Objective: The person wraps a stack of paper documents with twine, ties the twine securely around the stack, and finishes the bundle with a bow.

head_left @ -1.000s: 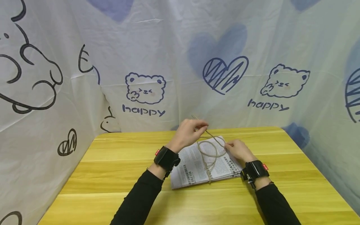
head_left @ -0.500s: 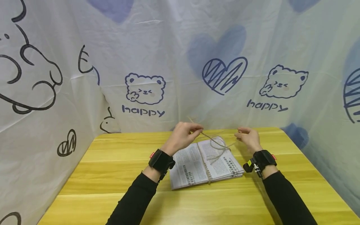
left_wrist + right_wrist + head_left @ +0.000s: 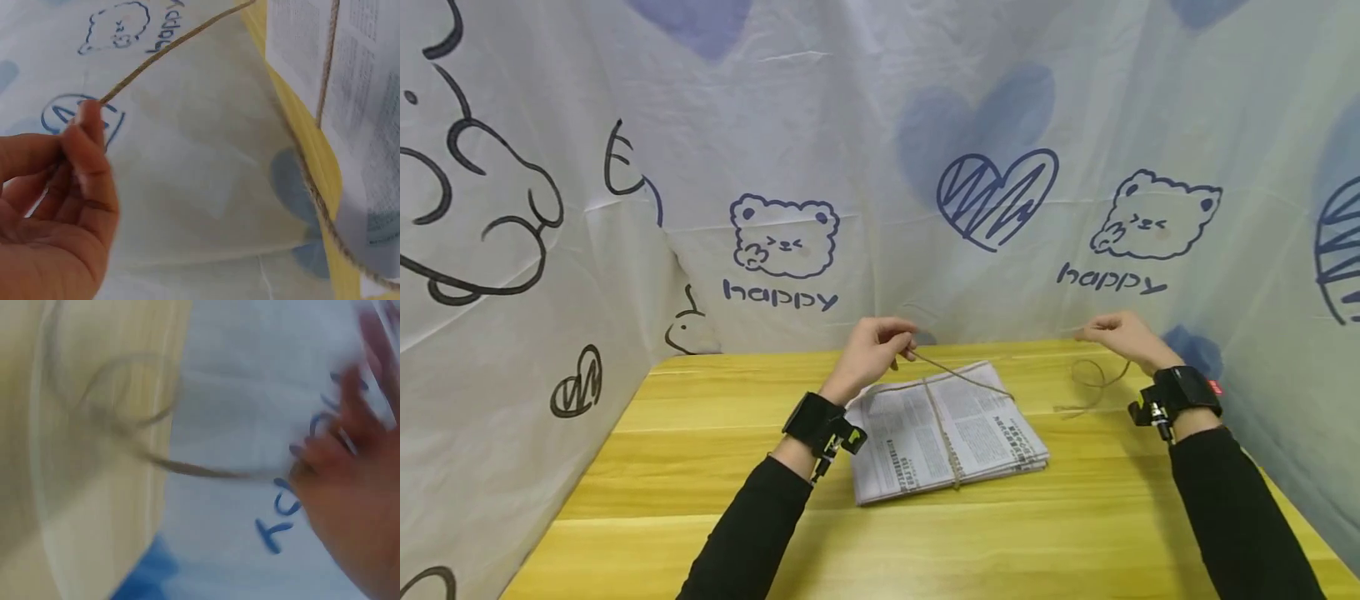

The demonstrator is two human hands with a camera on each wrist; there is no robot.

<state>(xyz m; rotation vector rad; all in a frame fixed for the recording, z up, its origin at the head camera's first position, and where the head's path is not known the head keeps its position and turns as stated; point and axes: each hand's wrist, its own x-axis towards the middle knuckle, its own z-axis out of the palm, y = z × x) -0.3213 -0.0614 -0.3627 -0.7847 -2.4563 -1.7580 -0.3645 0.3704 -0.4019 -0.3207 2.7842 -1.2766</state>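
A folded stack of newspapers (image 3: 910, 425) lies on the table in the head view, with brown twine (image 3: 934, 412) running across it front to back. My left hand (image 3: 872, 354) is above the stack's back left and pinches a length of twine (image 3: 169, 47) between thumb and fingers. That length slopes down to the stack's right edge, and another strand crosses the back of the paper. Off to the right, my right hand (image 3: 1123, 340) is raised and grips twine; a loose, looped end (image 3: 1101, 385) dangles beneath it. The right wrist view is blurred.
The yellow wood-grain table (image 3: 700, 483) ends just behind the newspapers. A pale printed curtain (image 3: 880, 150) hangs at the back and along both sides. Each wrist wears a black camera band (image 3: 1187, 392).
My right hand has moved right and up, away from the stack, drawing its twine off the newspapers. The loops that lay on the paper are gone. My left hand has shifted slightly left.
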